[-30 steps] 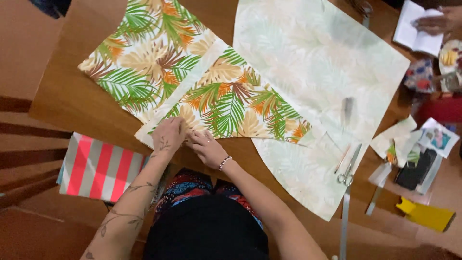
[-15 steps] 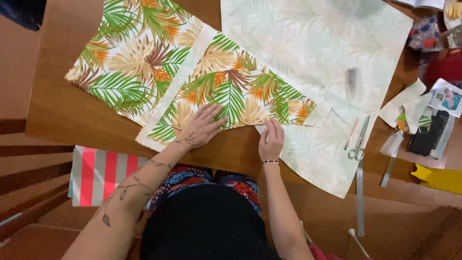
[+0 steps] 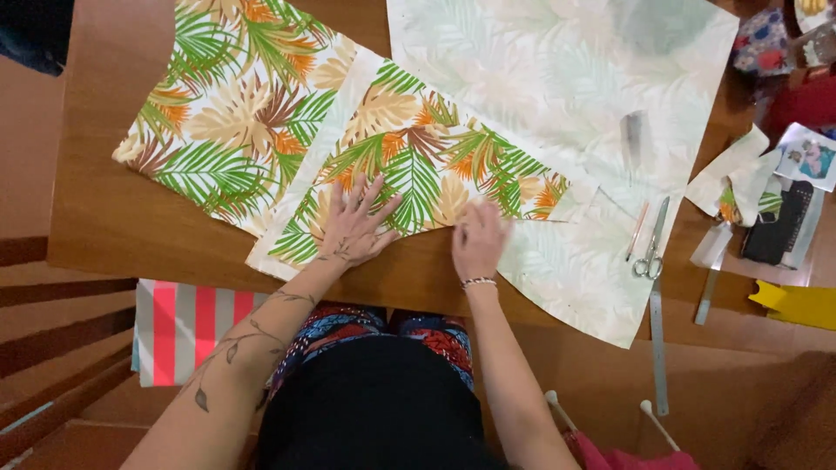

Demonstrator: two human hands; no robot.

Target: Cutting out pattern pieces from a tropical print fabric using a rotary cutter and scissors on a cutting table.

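Note:
A cut piece of leaf-print fabric (image 3: 418,148) in green, orange and beige lies on the wooden table (image 3: 113,218). My left hand (image 3: 353,222) presses flat on its near left part, fingers spread. At the piece's near edge my right hand (image 3: 479,239) rests on the cloth, blurred, with its fingers together. A second leaf-print piece (image 3: 235,96) lies to the left. Under the right side a large pale piece (image 3: 566,78) is spread, its faded side up.
Scissors (image 3: 650,248) and a pencil (image 3: 637,231) lie on the pale cloth at right. A metal ruler (image 3: 657,348) hangs over the table's near edge. Fabric scraps (image 3: 736,174), a dark case (image 3: 775,231) and a yellow object (image 3: 797,305) crowd the right. A striped bag (image 3: 183,335) sits below left.
The hands have parted: the left moved up onto the fabric with its fingers spread, while the right slid to the right along the near edge. The camera view shifted too.

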